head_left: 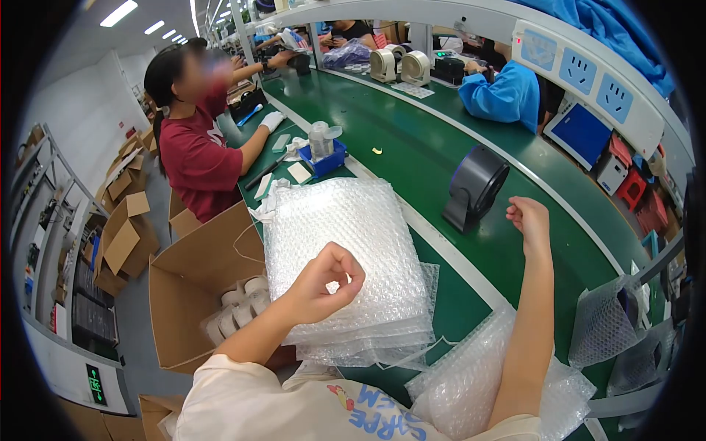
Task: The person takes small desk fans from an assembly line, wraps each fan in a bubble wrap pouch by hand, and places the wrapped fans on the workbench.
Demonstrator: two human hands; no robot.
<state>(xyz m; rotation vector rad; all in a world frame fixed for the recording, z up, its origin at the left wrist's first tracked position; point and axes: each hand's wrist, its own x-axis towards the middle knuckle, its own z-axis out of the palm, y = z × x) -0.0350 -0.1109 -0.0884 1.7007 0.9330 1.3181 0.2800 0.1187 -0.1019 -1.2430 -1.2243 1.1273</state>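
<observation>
Beyond and to the right of the bubble-wrap stack (pixel 353 220), a dark fan (pixel 476 184) stands upright on the green surface (pixel 412 158), its round head facing toward the right hand (pixel 528 220). That hand is nearer, its grip drawn in, apparently empty. Over the stack, the left hand (pixel 327 283) curls into a ring, nothing visibly held.

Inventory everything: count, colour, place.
Bench: one, green, centre
Bubble-wrap stack: one, clear, on bench
Loose wrap: several, clear, lower right
Fan-like device: one, dark, on bench
Bin: one, blue, beyond stack
Pale devices: at least two, cream, far side
Near carton: one, brown, left
Other cartons: several, brown, left floor
Socket strip: one, white, upper right
Co-worker: one, red shirt, upper left
Co-worker's sleeve: one, blue, across bench
Left hand: one, bare, over stack
Right hand: one, bare, near device
</observation>
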